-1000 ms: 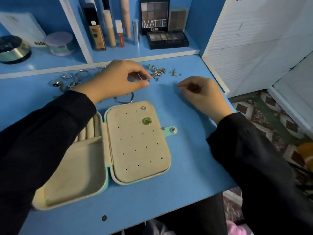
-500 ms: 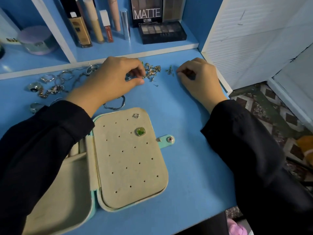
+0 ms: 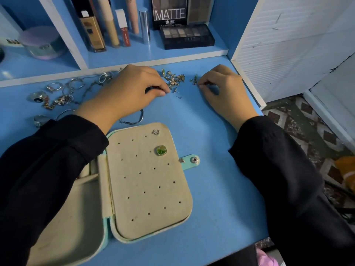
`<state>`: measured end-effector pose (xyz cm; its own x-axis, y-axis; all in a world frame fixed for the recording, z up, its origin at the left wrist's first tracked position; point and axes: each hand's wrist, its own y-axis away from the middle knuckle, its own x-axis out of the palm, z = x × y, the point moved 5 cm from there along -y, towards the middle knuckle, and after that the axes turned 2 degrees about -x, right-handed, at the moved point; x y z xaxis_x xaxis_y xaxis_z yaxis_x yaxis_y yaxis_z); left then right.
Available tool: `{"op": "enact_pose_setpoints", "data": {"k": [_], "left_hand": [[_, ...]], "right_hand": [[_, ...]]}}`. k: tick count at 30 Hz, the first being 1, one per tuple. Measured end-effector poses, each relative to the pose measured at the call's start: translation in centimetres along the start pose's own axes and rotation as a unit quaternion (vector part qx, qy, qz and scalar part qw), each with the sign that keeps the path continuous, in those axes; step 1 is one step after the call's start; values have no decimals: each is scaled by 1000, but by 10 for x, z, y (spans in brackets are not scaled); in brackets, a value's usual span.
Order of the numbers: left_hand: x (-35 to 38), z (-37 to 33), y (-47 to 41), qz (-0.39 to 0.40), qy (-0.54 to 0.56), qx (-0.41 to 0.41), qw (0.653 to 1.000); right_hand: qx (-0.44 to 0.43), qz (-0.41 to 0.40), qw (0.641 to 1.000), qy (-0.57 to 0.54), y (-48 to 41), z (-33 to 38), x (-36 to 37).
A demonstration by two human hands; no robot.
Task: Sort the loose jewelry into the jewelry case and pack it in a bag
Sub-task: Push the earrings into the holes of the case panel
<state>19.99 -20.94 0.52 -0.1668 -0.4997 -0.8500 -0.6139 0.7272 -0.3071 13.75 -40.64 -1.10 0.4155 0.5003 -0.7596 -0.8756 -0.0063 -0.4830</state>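
A home dressing corner: a painted blue tabletop [image 3: 221, 189] backs onto blue shelf cubbies [image 3: 134, 54] stocked with make-up (a square glass foundation bottle [image 3: 92, 31], a black eyeshadow palette [image 3: 187, 36] before a box printed "MATTE" [image 3: 169, 13], a lilac-lidded round jar [image 3: 41, 43]). Beside it are a white ribbed panel [image 3: 288, 45] and worn patterned floor tiles [image 3: 307, 127].

Jewelry case [image 3: 149, 181] matt suede-like lining; earrings [image 3: 173, 79] shiny metal
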Motion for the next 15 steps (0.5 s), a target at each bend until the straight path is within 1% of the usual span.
{"op": "enact_pose_setpoints", "data": {"k": [3,15], "left_hand": [[2,-3,0,3,-12,7,1000],[-1,-3,4,-19,26,-27,999]], "right_hand": [[-18,5,1000,18,-2,2,2],[-56,7,997,53,-2,5,5]]}}
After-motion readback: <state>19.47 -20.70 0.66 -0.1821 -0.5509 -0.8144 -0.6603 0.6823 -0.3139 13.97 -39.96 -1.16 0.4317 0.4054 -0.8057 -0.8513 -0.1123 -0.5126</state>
